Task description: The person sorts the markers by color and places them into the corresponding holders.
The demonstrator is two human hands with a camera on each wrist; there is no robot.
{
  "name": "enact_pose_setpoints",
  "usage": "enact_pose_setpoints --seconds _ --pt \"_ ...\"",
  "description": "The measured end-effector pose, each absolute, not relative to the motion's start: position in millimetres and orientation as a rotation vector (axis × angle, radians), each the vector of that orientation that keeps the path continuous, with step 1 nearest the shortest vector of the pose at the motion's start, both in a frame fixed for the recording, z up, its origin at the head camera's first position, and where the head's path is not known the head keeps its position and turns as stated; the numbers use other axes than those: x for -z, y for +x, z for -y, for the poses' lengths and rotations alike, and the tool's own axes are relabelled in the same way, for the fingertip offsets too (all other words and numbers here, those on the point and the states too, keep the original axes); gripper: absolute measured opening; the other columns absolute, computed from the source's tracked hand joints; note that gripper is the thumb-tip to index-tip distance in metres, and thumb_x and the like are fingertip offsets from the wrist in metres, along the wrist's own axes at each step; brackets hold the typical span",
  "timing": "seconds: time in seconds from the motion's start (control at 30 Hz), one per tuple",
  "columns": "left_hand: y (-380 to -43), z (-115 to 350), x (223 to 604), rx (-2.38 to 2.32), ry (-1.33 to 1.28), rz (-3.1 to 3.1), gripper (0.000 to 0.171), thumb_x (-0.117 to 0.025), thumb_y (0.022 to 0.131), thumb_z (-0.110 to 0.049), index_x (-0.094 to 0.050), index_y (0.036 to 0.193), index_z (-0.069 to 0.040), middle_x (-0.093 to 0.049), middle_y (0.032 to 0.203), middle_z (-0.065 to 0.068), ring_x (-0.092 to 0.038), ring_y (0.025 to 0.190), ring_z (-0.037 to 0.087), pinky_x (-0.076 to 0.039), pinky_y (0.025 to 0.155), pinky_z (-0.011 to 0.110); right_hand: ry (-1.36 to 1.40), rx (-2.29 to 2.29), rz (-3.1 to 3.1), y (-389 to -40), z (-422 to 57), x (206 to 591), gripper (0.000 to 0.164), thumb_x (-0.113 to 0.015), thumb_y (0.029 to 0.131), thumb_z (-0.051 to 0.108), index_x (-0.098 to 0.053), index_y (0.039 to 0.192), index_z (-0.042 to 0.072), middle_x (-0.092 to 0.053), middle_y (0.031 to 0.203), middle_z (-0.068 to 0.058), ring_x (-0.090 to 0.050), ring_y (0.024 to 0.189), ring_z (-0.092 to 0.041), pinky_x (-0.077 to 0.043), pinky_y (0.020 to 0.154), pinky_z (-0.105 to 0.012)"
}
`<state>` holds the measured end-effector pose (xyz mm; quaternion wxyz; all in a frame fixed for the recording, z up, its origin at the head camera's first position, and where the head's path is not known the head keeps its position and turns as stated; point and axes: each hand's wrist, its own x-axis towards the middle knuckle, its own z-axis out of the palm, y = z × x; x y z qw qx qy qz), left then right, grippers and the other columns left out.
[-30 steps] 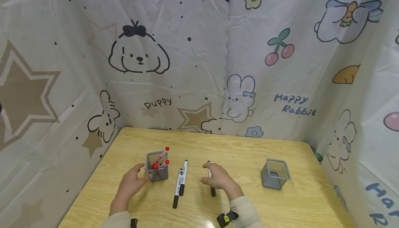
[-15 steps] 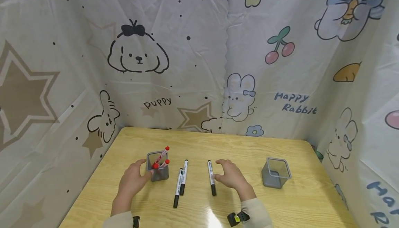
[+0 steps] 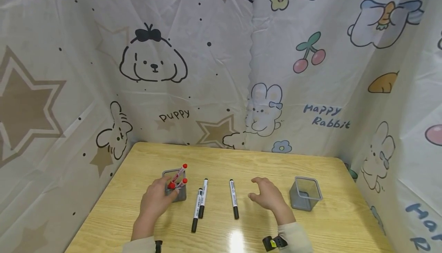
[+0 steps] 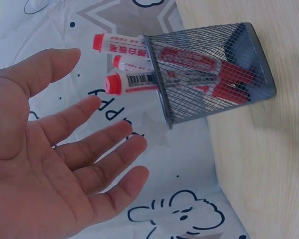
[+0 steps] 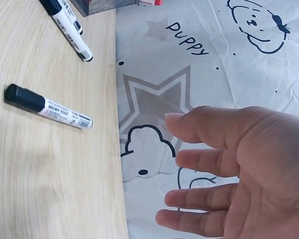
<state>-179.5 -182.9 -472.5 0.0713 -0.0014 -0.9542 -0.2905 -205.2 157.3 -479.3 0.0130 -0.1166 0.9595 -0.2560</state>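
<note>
My left hand (image 3: 155, 199) is beside the left grey mesh pen holder (image 3: 179, 196), overlapping its near-left side in the head view. In the left wrist view its fingers (image 4: 84, 154) are spread, apart from the holder. Several red-capped markers (image 4: 124, 45) stand tilted inside, caps above the rim. My right hand (image 3: 269, 195) hovers with relaxed fingers and nothing in it, to the right of a single black-capped whiteboard marker (image 3: 234, 199). Two more black-capped markers (image 3: 203, 198) lie side by side, right of the left holder.
A second grey mesh pen holder (image 3: 303, 203) stands at the right of the wooden table (image 3: 262, 161), with no markers showing in it. A printed cloth curtain (image 3: 214, 68) closes off the back and both sides.
My right hand has moved right, off the single black-capped marker, toward the right holder. My left hand has shifted right, farther over the left holder. The markers and holders stay in place.
</note>
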Motion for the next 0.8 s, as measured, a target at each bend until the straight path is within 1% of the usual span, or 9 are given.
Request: enact_pose_setpoints --seconds 0.1,0.17,0.33,0.47,0.6,0.8 --pt "-180 178 471 0.815 -0.024 2.866 0.054 -0.070 0.081 -0.024 -0.054 0.127 -0.001 -0.056 0.116 0.023 -0.056 0.096 0.041 -0.047 0.068 0.055 -0.354 0.736 -2.994 -205 -161 478 0.050 -0.075 0.078 0.022 -0.058 0.120 0.000 -0.056 0.114 -0.021 -0.056 0.099 -0.038 -0.046 0.078 -0.051" --pt "-180 175 469 0.776 -0.031 2.866 0.054 -0.071 0.080 -0.025 -0.055 0.127 -0.002 -0.057 0.115 0.022 -0.056 0.095 0.040 -0.046 0.067 0.055 -0.347 0.699 -2.996 -205 -164 477 0.052 -0.076 0.078 0.023 -0.057 0.120 0.000 -0.056 0.114 -0.022 -0.055 0.099 -0.039 -0.046 0.077 -0.052" --pt "-179 169 465 0.731 -0.066 2.855 0.055 -0.073 0.078 -0.026 -0.057 0.127 -0.006 -0.057 0.117 0.019 -0.055 0.098 0.040 -0.043 0.072 0.059 -0.334 0.659 -3.011 -204 -172 475 0.056 -0.077 0.076 0.026 -0.057 0.121 0.000 -0.055 0.116 -0.022 -0.053 0.100 -0.042 -0.045 0.076 -0.054" --pt "-180 164 466 0.714 -0.124 2.826 0.052 -0.074 0.077 -0.025 -0.060 0.124 -0.010 -0.058 0.118 0.016 -0.056 0.099 0.038 -0.043 0.073 0.058 -0.340 0.637 -3.051 -203 -178 478 0.057 -0.077 0.075 0.029 -0.057 0.121 0.001 -0.054 0.118 -0.023 -0.053 0.102 -0.042 -0.045 0.077 -0.054" --pt "-180 159 468 0.687 -0.192 2.815 0.047 -0.074 0.076 -0.026 -0.063 0.119 -0.009 -0.057 0.118 0.016 -0.055 0.103 0.037 -0.043 0.076 0.058 -0.320 0.611 -3.081 -200 -185 478 0.056 -0.077 0.075 0.028 -0.057 0.120 0.001 -0.054 0.118 -0.024 -0.053 0.101 -0.042 -0.045 0.078 -0.054" --pt "-180 149 469 0.608 -0.245 2.808 0.047 -0.075 0.076 -0.028 -0.063 0.116 -0.009 -0.056 0.122 0.019 -0.051 0.111 0.038 -0.042 0.078 0.059 -0.258 0.598 -3.085 -197 -198 476 0.057 -0.076 0.076 0.025 -0.056 0.121 -0.002 -0.052 0.118 -0.027 -0.052 0.102 -0.046 -0.045 0.078 -0.055"
